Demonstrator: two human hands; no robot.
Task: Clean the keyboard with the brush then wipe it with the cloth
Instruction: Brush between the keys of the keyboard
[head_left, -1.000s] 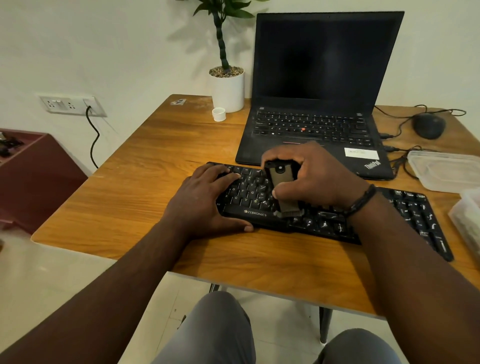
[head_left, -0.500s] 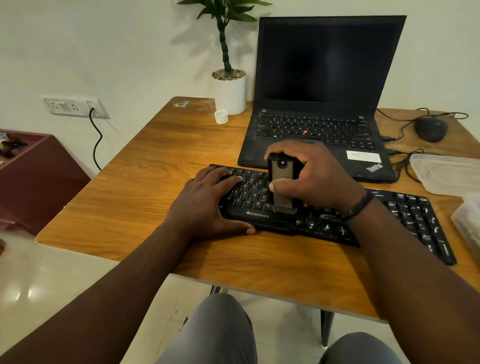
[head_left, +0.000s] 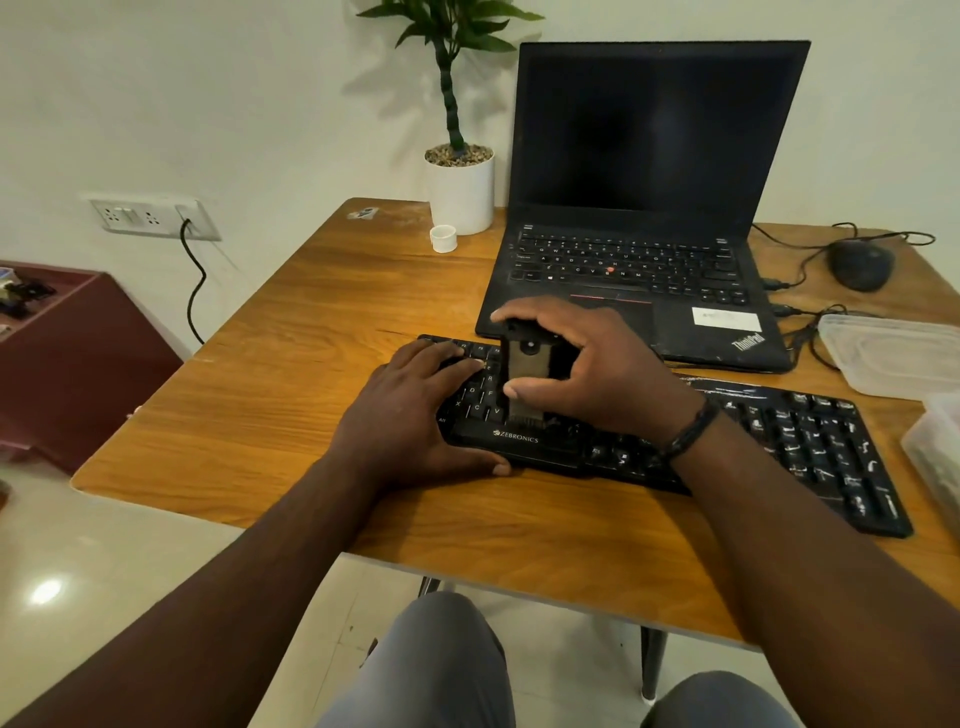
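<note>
keyboard: black, flat on table, near edge | brush: upright, bristles on keys

Soft even light, floor glare (wide-angle edges)

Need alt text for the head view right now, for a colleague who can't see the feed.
The right hand holds a brush upright, bristles on a black keyboard, while the left hand rests on the keyboard's left end. Behind it on the wooden table stands an open laptop.

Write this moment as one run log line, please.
step: brushing | right hand: holds brush on keyboard | left hand: rests on keyboard | cloth: not seen
</note>
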